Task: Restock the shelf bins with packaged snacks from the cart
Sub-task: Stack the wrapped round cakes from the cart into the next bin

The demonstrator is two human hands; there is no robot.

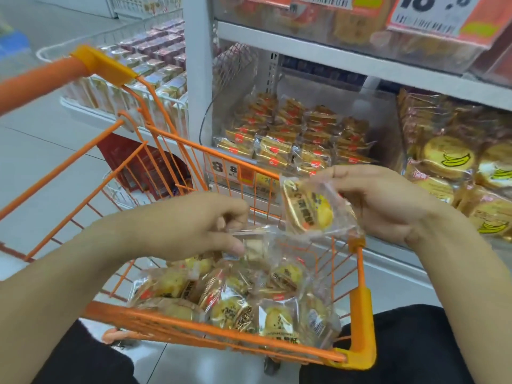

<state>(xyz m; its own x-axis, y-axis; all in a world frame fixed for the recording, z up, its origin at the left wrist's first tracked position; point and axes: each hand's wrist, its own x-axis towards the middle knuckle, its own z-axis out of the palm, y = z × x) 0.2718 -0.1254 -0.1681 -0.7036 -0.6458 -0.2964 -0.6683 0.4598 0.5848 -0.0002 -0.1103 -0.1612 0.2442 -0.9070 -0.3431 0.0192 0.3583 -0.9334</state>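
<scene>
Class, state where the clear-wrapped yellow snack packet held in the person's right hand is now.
In the head view, the clear-wrapped yellow snack packet hangs right of centre, pinched by the right hand, above the orange wire cart and before the shelf bin of gold packets.

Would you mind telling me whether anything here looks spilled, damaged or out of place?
Nothing stands out. The snack packets lie loosely heaped in the orange cart, and the shelf bin holds tidy rows. The right hand holds one intact packet.

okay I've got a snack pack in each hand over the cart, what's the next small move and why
Probably carry the right hand and its yellow snack pack forward into the clear bin: the matching gold packs fill only its left part.
</scene>
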